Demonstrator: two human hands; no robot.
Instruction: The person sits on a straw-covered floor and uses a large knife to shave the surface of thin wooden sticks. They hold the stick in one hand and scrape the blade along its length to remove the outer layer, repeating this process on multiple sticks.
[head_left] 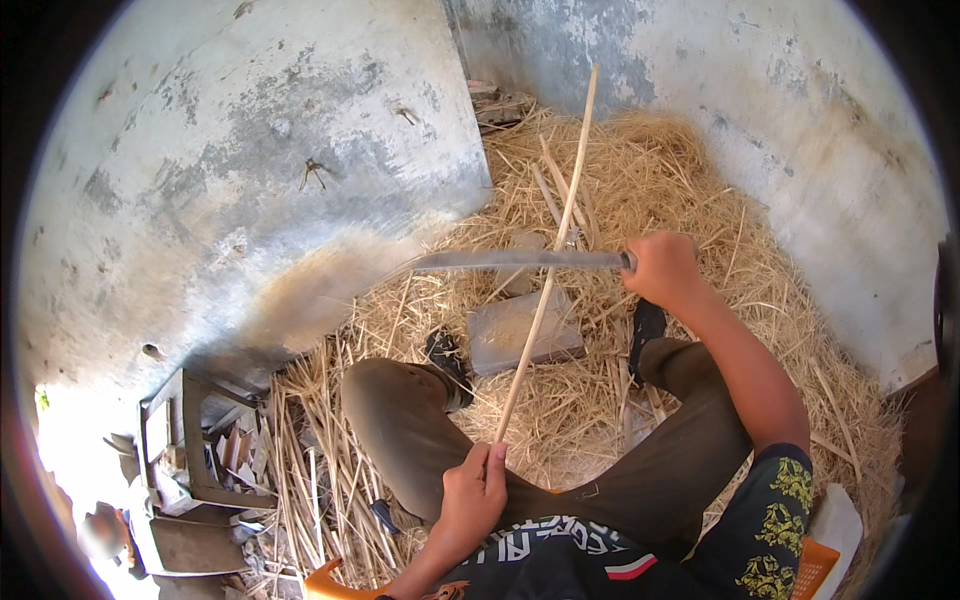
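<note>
My left hand [474,494] is closed around the near end of a long, pale bamboo strip [535,325], low in front of my body. The strip slants away from me, its far end pointing toward the back wall. My right hand [662,268] grips the handle of a machete [500,260]. Its long grey blade points left and crosses over the strip; whether the two touch, I cannot tell. Below them, between my feet, lies a grey block [515,340] with shavings around it.
Heaps of straw-coloured shavings [680,170] cover the floor up to the peeling walls [250,130]. Long split strips [320,490] lie at the left, near a wooden frame [190,440] holding scraps. I sit on an orange chair [818,568]. A person [105,535] shows at the lower left.
</note>
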